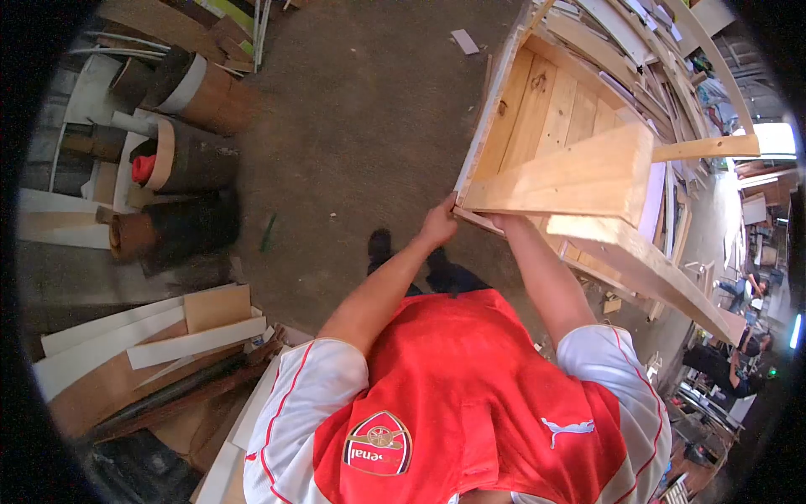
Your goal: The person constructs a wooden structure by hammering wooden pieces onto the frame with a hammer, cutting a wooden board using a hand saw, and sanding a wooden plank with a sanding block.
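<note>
A large wooden piece of furniture [558, 181], box-like with a plank panel inside and long boards sticking out to the right, stands tilted in front of me. My left hand [439, 223] is closed on its near lower corner. Close beside it, my right hand [510, 223] reaches under the near edge, its fingers mostly hidden behind the wood; it seems to grip the same edge rail. A thick, pale, tapering board [646, 265] extends over my right forearm toward the right.
Stacked boards [604, 50] lie behind the furniture. Large rolls of material [197, 155] stand at the left, with wood offcuts [185, 332] below them. A small pale scrap [463, 42] lies on the concrete floor [336, 101]. Other people [730, 365] are at the far right.
</note>
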A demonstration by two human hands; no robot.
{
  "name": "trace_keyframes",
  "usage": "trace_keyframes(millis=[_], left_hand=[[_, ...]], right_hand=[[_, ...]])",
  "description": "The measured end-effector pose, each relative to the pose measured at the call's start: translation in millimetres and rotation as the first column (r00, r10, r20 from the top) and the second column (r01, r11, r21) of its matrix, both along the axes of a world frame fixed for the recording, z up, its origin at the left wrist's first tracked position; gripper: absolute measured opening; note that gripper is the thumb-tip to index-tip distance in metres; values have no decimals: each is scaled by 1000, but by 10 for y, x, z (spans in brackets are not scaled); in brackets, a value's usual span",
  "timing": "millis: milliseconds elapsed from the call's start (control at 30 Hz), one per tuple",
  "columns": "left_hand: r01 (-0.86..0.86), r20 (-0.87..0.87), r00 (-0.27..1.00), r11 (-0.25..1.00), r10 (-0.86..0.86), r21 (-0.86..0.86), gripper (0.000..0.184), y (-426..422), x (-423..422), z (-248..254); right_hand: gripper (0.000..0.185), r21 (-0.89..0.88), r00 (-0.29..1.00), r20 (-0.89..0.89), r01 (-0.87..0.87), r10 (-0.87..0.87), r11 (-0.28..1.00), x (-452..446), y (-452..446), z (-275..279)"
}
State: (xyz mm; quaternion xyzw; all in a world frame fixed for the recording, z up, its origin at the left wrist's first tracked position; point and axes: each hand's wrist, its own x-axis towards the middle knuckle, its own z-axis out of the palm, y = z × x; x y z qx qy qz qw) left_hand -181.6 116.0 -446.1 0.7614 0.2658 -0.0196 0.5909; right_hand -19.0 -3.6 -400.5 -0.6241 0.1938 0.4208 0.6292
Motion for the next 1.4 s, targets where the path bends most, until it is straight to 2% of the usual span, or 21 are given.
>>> trace_keyframes(millis=[167,333,367,467,567,667,767,867,967,1067,1167,1200,1267,1300,1333,1400], left_hand=[[133,-107,985,991,-136,-34,82,178,-19,504],[164,-151,974,985,-170,-50,83,157,33,393],[171,-154,972,984,-177,-51,83,190,59,397],[97,173,981,994,-88,-44,76,114,29,-411],[143,-9,989,963,-148,-227,70,348,85,107],[215,88,975,958,-202,-189,68,372,76,-124],[245,-130,956,959,-264,-145,70,442,80,461],[207,-76,970,951,-230,-231,71,349,81,157],[211,-150,960,963,-237,-168,72,318,86,297],[288,-1,954,921,-298,-261,75,389,77,-35],[244,144,966,945,-215,-220,64,432,89,158],[197,188,964,980,-186,-39,56,406,58,246],[62,300,941,949,-159,308,43,296,-100,373],[28,269,961,991,-62,130,35,166,-211,236],[41,257,964,994,-66,101,34,77,-267,355],[195,238,941,960,-242,203,33,-157,-305,690]], right_hand=[[34,-80,985,170,56,-41,995,-24,66,-114],[33,-125,949,311,92,-49,988,-119,69,-186],[33,-118,948,314,86,-45,989,-114,56,-174],[32,-90,953,302,60,-30,994,-74,-81,-92],[32,-68,959,282,25,-5,997,-89,-230,-29],[32,-62,967,256,-2,18,998,-144,-401,11],[31,-63,969,246,-15,30,998,-264,-520,-27],[31,-69,970,238,-28,43,997,-429,-674,-77],[31,-71,968,242,-44,60,996,-535,-753,-126],[31,-74,959,268,-71,89,995,-579,-741,-174],[31,-110,911,395,-80,118,991,-730,-529,-344],[31,-132,884,450,-73,125,989,-807,-428,-421],[31,-161,832,539,-50,130,986,-878,-238,-558],[31,-163,817,561,-49,134,985,-914,-151,-632],[31,-159,804,580,-49,133,986,-874,-111,-692],[31,-85,790,602,-81,116,993,-543,-178,-860]])
